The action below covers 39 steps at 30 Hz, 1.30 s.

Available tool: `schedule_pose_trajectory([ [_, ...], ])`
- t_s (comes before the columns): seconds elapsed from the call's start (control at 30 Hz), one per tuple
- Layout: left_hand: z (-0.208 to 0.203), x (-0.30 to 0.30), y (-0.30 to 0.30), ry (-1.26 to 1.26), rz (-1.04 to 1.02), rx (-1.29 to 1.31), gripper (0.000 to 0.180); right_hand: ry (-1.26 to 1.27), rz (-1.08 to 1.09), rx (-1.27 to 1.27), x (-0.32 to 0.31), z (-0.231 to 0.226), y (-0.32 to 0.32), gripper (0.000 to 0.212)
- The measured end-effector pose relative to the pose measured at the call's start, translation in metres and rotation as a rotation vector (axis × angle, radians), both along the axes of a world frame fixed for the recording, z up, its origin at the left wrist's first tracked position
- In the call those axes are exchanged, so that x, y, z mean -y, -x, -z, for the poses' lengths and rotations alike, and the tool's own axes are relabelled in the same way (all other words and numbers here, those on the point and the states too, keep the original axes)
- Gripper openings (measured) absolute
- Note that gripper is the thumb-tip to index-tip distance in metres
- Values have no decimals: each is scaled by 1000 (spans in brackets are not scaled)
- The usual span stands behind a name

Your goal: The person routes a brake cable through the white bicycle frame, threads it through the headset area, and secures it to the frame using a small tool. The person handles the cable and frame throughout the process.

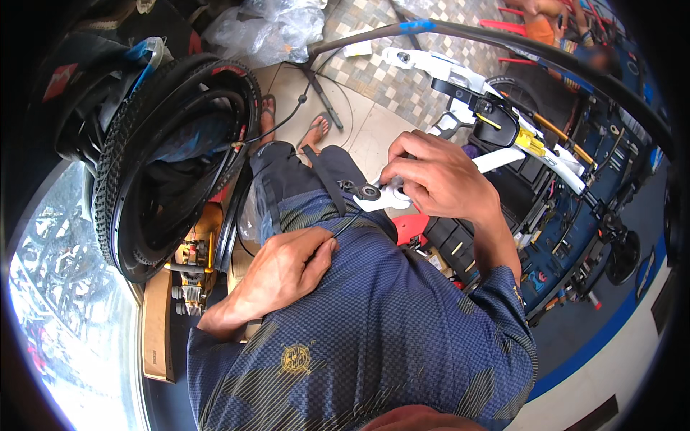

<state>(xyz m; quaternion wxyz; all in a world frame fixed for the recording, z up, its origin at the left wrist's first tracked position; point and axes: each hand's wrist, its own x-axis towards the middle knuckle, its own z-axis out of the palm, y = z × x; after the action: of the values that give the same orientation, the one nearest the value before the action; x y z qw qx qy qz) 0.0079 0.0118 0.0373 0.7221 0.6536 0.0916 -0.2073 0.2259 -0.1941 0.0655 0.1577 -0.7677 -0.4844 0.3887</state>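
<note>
A white bicycle frame (499, 159) stretches from the upper right toward my lap. At its near end sits a small black mechanism with a round wheel (369, 192), in front of my shirt. My right hand (442, 176) is closed over this end, fingertips curled in against the white metal; what they pinch is hidden. Lower left, against my shirt, my left hand (287, 269) is closed with thumb and index finger together. A thin black cable (347, 225) runs from those fingers up toward the black mechanism.
Bicycle wheels with knobbly tyres (108, 179) stand close on my left, beside a cardboard box (157, 327). A dark curved bar (359, 36) arches overhead. Tools lie on a dark blue surface (546, 266) at right. Clear plastic wrapping (269, 32) lies ahead; another person sits far right.
</note>
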Motion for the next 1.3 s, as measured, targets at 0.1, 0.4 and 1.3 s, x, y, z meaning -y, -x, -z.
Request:
schedule_pose_trajectory([
  [0.1, 0, 1, 1, 1, -5, -2, 12, -17, -14, -15, 2, 5, -1, 18],
  [0.4, -1, 6, 4, 6, -48, 14, 13, 43, 2, -67, 1, 1, -2, 18],
  [1.3, -13, 16, 8, -61, -69, -14, 14, -28, 38, -49, 9, 6, 4, 28],
])
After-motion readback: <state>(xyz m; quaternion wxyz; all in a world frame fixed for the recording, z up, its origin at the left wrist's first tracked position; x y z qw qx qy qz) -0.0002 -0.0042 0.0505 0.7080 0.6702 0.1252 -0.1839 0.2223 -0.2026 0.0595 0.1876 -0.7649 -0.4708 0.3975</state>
